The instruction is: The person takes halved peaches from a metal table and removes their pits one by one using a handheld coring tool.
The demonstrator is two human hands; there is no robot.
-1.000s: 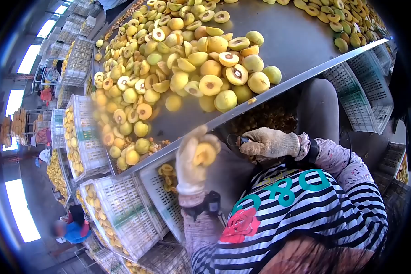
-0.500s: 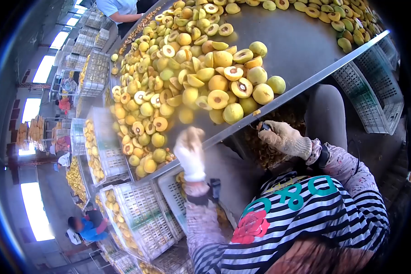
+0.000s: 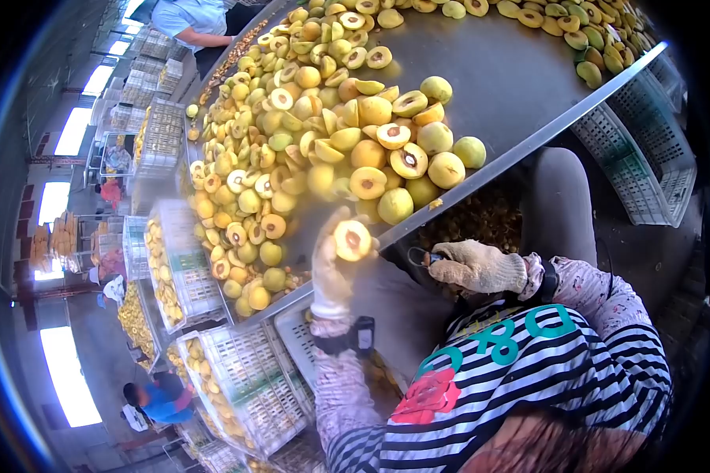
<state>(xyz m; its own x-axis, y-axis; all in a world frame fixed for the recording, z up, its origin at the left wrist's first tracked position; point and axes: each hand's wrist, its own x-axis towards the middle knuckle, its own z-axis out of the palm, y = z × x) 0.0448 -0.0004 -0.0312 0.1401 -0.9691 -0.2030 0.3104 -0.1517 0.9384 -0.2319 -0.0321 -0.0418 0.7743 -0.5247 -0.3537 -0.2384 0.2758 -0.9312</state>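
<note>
My left hand (image 3: 330, 268), in a pale knitted glove, holds a halved yellow fruit (image 3: 352, 240) with its cut face and brown centre showing. It is raised by the metal table's rim (image 3: 489, 172). My right hand (image 3: 480, 266), also gloved, is closed around a small tool (image 3: 430, 258) with a thin wire loop, over my lap. Beyond the rim, a large heap of whole and halved yellow fruit (image 3: 367, 183) lies on the table.
A white crate (image 3: 296, 335) stands below the rim, beside a fruit-filled crate (image 3: 244, 378). Empty-looking crates (image 3: 627, 162) lean at the right. Another fruit pile (image 3: 584, 35) is at the far right. A person in light blue (image 3: 189, 22) stands at the table's far side; another person (image 3: 166, 400) is lower left.
My left hand went from the rim towards the heap and now shows a halved fruit, cut face visible. My right hand rose with the tool, then came back down. The view has shifted slightly.
</note>
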